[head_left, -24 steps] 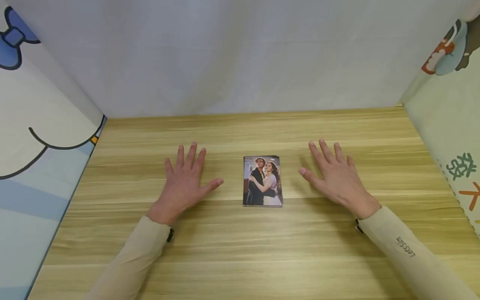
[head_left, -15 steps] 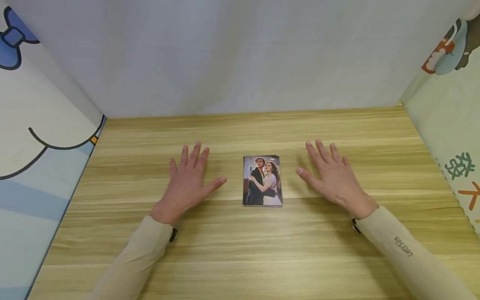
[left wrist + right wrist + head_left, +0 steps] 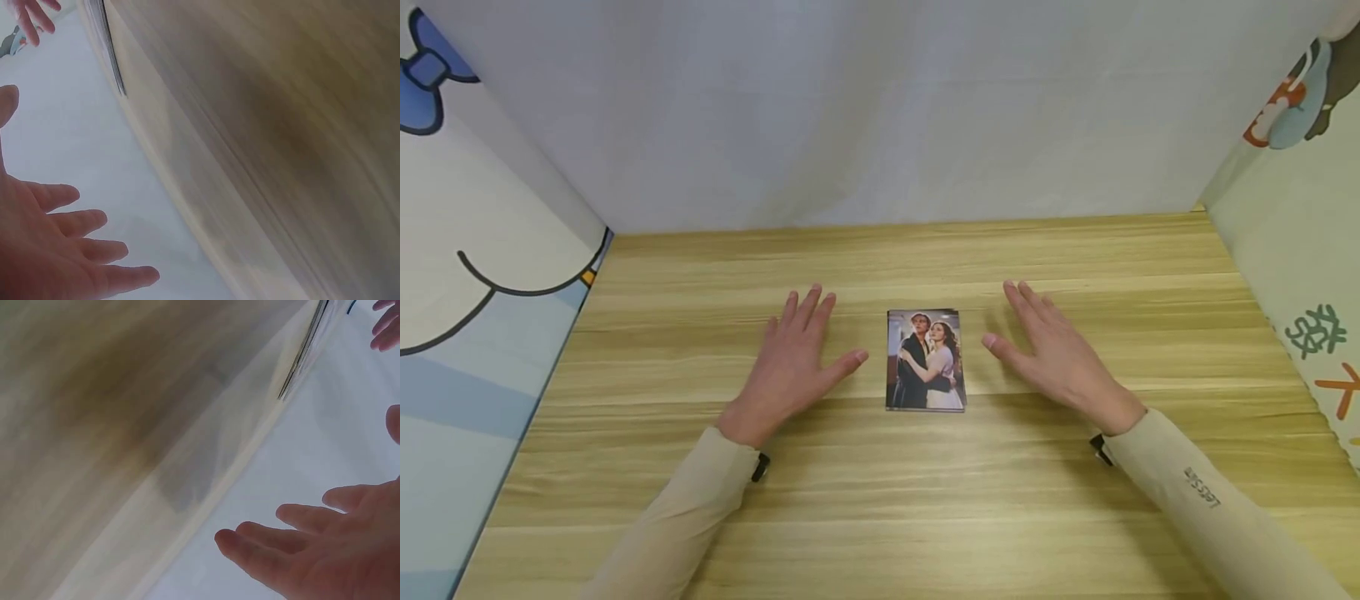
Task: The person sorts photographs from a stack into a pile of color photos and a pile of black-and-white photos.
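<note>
Wood-grain worktop (image 3: 925, 500) carries a small stack of photo cards (image 3: 925, 361), lying flat at its centre with a couple's portrait face up. Left hand (image 3: 793, 358) and right hand (image 3: 1052, 354) flank the stack on either side, fingers spread and straight, neither touching it. Cartoon-print panels (image 3: 467, 275) border the scene.
</note>
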